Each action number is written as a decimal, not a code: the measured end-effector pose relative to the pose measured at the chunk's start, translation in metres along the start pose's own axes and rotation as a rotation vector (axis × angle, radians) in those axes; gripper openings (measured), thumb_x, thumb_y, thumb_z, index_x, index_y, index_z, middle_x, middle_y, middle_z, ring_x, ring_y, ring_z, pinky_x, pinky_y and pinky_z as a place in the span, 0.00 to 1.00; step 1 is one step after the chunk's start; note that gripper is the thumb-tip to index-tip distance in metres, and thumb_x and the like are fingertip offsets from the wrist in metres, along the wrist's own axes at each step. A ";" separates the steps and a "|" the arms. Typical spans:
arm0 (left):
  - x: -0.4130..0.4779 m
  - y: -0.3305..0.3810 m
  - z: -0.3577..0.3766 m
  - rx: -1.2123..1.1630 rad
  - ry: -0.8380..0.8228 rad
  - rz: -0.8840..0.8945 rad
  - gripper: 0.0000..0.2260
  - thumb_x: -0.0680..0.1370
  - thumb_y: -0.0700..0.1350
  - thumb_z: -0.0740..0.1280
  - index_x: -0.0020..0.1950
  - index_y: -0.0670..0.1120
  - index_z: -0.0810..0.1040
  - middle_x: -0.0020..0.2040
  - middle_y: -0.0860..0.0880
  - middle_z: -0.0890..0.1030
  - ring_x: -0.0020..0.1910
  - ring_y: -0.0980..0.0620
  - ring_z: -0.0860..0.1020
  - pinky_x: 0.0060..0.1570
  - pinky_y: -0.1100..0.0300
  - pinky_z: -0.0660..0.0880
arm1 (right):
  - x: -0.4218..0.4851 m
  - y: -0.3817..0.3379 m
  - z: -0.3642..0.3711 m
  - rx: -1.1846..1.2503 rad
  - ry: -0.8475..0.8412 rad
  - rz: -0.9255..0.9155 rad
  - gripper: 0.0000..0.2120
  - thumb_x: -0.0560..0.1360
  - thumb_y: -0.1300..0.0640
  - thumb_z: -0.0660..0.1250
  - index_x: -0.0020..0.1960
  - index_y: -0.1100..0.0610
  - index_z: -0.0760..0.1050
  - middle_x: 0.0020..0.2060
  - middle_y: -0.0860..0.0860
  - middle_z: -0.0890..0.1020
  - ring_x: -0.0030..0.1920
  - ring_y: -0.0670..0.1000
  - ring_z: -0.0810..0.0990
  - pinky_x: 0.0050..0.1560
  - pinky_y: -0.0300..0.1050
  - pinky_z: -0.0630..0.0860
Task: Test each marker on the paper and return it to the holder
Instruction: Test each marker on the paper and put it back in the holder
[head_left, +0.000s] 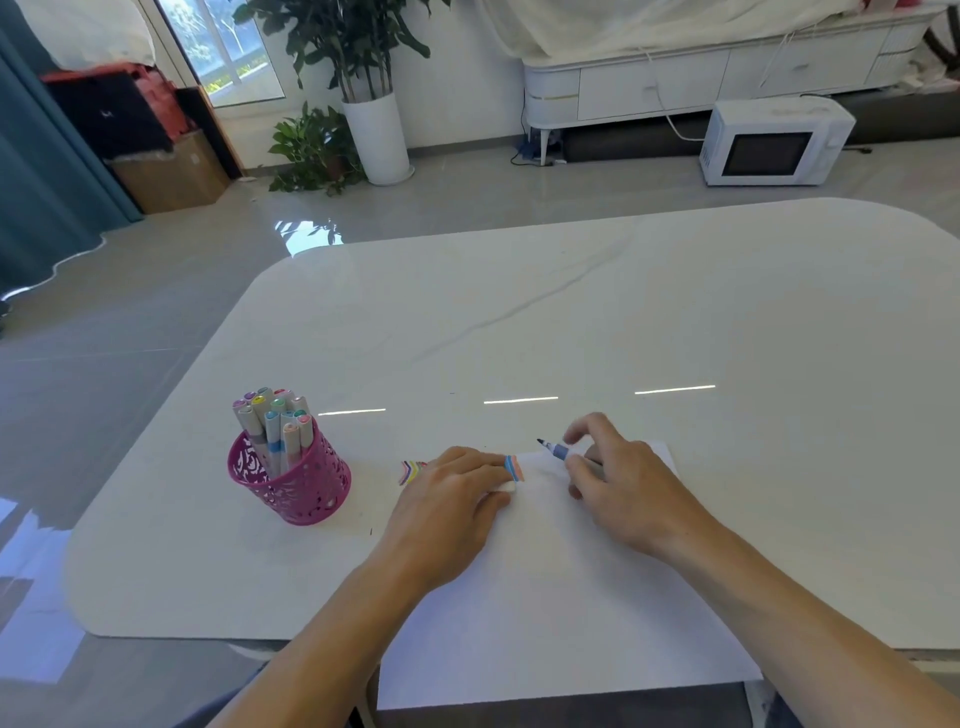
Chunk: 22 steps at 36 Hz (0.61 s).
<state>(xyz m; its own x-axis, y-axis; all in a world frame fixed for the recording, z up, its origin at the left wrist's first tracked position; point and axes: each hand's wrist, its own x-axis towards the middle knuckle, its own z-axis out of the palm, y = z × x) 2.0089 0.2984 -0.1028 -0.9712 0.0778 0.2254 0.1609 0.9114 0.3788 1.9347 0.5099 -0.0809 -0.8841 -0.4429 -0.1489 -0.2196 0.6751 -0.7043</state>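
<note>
- Our right hand (623, 493) pinches a blue marker (558, 451) between thumb and fingers. The uncapped dark tip points up and left, just above the top edge of the paper (545, 597).
- Our left hand (452, 499) lies palm down on the paper's upper left corner. A small white bit shows under its fingertips; we cannot tell whether the hand holds it.
- Coloured strokes (514, 467) sit on the paper by the left fingertips, with more showing left of that hand.
- The pink holder (291, 483) stands upright on the table (571, 312), left of the paper and apart from it.
- The other markers (272, 421) stand capped in the holder.
</note>
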 end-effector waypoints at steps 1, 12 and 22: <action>0.000 0.000 0.000 0.000 0.001 0.001 0.08 0.79 0.47 0.67 0.56 0.53 0.83 0.60 0.62 0.80 0.60 0.58 0.74 0.56 0.63 0.73 | -0.001 -0.001 -0.001 0.022 0.001 -0.018 0.06 0.83 0.53 0.55 0.56 0.44 0.67 0.40 0.49 0.85 0.44 0.52 0.81 0.47 0.51 0.78; -0.001 0.000 0.000 -0.005 -0.061 0.016 0.08 0.78 0.48 0.68 0.56 0.53 0.83 0.61 0.60 0.80 0.61 0.54 0.75 0.58 0.59 0.74 | -0.002 -0.012 -0.004 0.550 0.005 -0.056 0.15 0.84 0.64 0.58 0.55 0.50 0.81 0.50 0.51 0.85 0.43 0.55 0.86 0.41 0.51 0.83; -0.001 0.001 -0.006 -0.060 -0.165 0.023 0.08 0.78 0.51 0.69 0.56 0.56 0.83 0.69 0.60 0.74 0.68 0.59 0.67 0.63 0.68 0.61 | 0.001 -0.006 0.009 0.536 0.014 -0.052 0.05 0.80 0.53 0.71 0.46 0.53 0.80 0.34 0.54 0.82 0.31 0.52 0.80 0.34 0.46 0.80</action>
<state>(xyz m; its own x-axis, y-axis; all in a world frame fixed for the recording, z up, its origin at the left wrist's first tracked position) 2.0114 0.2971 -0.0978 -0.9819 0.1686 0.0859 0.1892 0.8830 0.4295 1.9392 0.4997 -0.0831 -0.8841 -0.4570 -0.0976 -0.0250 0.2549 -0.9666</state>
